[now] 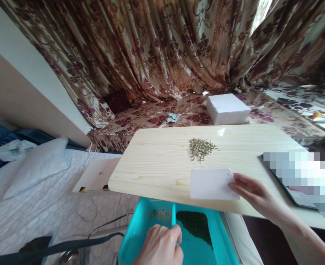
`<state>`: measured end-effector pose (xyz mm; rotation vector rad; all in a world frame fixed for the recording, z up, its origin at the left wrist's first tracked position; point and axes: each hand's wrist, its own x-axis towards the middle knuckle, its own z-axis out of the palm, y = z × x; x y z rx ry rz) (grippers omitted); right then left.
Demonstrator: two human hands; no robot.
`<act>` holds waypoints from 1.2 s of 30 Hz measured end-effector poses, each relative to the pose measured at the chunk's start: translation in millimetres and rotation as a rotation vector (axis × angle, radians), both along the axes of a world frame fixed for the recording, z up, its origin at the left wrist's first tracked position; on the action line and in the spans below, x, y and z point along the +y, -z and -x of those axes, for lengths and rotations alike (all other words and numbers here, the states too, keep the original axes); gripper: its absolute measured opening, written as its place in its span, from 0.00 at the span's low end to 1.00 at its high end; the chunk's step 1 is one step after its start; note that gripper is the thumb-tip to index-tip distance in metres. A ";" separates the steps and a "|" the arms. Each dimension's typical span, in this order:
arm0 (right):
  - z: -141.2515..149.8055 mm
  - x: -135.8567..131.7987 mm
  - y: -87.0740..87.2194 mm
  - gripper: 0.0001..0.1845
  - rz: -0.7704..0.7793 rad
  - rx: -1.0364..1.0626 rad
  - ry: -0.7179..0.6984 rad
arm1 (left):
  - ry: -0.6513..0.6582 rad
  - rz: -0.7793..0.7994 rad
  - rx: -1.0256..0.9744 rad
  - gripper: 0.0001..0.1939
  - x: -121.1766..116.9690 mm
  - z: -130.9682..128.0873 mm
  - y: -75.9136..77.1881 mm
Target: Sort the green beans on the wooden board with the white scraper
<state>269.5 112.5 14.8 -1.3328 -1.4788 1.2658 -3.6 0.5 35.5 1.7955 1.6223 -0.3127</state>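
Note:
My right hand [249,189] grips the right end of a thin white board [212,184] with a small hole in one corner. The board is at the near edge of a pale wooden table [151,158]. Just beyond it lies a loose patch of small green and whitish grains [201,149]. Below the table edge, my left hand [162,244] is over a turquoise divided bin [132,224], close to its divider, with fingers curled and their tips hidden. A dark green heap of grains [195,222] fills part of the right compartment; a few pale and dark grains [162,213] lie in the left one.
A dark flat device [286,187], partly blurred out, rests on the table's right side. Behind the table, a white box [228,108] and a light blue cloth [173,117] sit on a patterned ledge. A bed with a pillow [38,165] and cables is at left.

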 end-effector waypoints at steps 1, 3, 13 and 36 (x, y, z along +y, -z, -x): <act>-4.4 1.5 -0.8 0.19 -0.034 0.005 0.109 | 0.006 0.006 0.002 0.17 0.2 -0.9 0.6; -13.5 5.3 -1.1 0.18 -0.084 0.003 0.306 | 0.023 0.021 0.000 0.17 0.6 -3.6 1.5; -33.6 14.1 16.6 0.14 -0.124 -0.110 0.511 | 0.162 0.081 -0.024 0.19 5.6 -30.8 -6.4; -9.0 18.2 32.7 0.10 -0.082 0.033 0.301 | 0.315 0.053 0.047 0.19 3.1 -78.5 -15.6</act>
